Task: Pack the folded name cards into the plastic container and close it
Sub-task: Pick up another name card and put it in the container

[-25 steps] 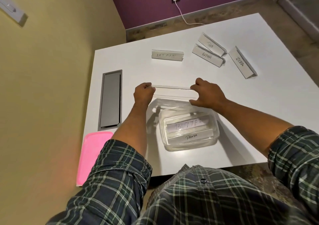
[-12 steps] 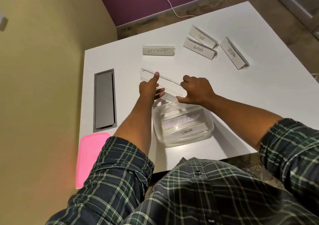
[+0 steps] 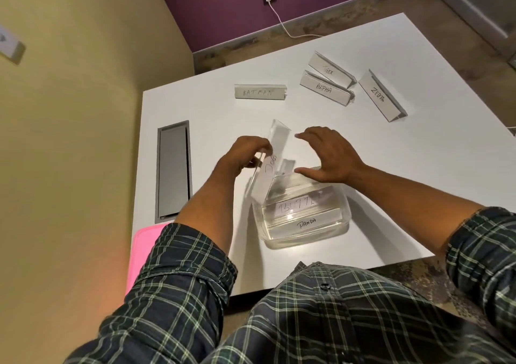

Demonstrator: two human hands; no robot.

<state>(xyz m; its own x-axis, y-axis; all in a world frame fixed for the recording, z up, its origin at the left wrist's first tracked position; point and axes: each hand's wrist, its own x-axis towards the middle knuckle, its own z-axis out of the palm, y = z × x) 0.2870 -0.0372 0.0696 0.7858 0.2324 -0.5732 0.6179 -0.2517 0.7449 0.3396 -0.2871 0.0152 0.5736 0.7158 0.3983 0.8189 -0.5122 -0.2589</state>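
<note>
White table [image 3: 391,168] fills the middle of the frame, with the pink lid [image 3: 145,252] poking out at the lower left edge. Clear plastic container [image 3: 304,235] sits centre, PANDA and another card already inside. Left hand [image 3: 245,157] pinches a name card [image 3: 272,162] tilted steeply over the container's upper-left corner — right hand [image 3: 329,157] hovers beside it, fingers spread and relaxed. Four loose cards [image 3: 326,87] wait in the upper right.

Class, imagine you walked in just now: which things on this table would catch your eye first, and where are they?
The left hand holds a tilted name card over the clear plastic container near the table's front edge. The right hand hovers open beside it. A bright pink lid lies at the table's near left corner.
</note>
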